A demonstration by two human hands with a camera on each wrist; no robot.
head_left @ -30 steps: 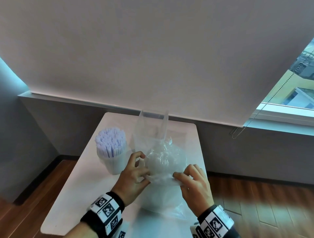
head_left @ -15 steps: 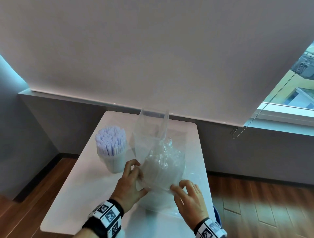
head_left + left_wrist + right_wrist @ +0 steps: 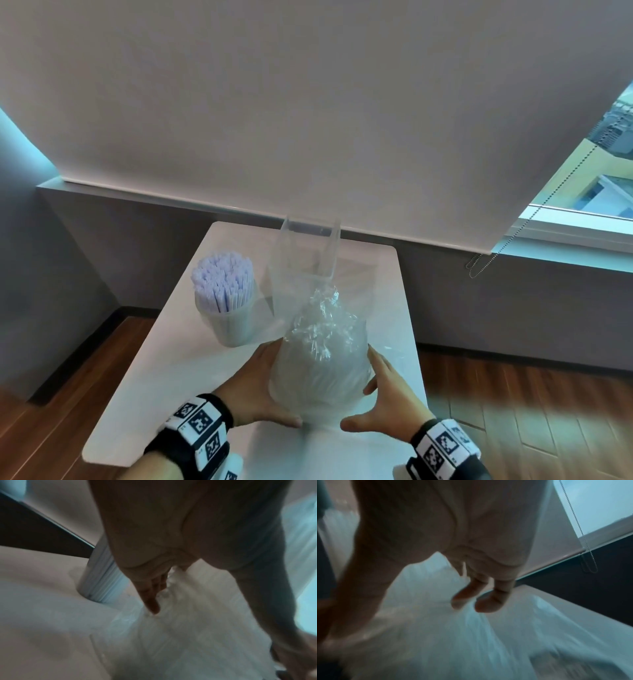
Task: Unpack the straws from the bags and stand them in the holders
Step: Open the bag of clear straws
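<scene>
At lower centre we cup the bag between our left hand and right hand, fingers straight; it looks light, soft and slippery, so gripping low seems best.

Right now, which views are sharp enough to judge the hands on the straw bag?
Head view: sharp, with both hands, left hand and right hand, flanking the bag of straws. Left wrist view: dim and motion-blurred. Right wrist view: dark, smeared, with window glare.

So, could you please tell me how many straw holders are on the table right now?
2. A round holder packed with straws stands at the table's left side, and a clear square holder, seemingly empty, stands behind the bag. The bag could hide others.
</scene>
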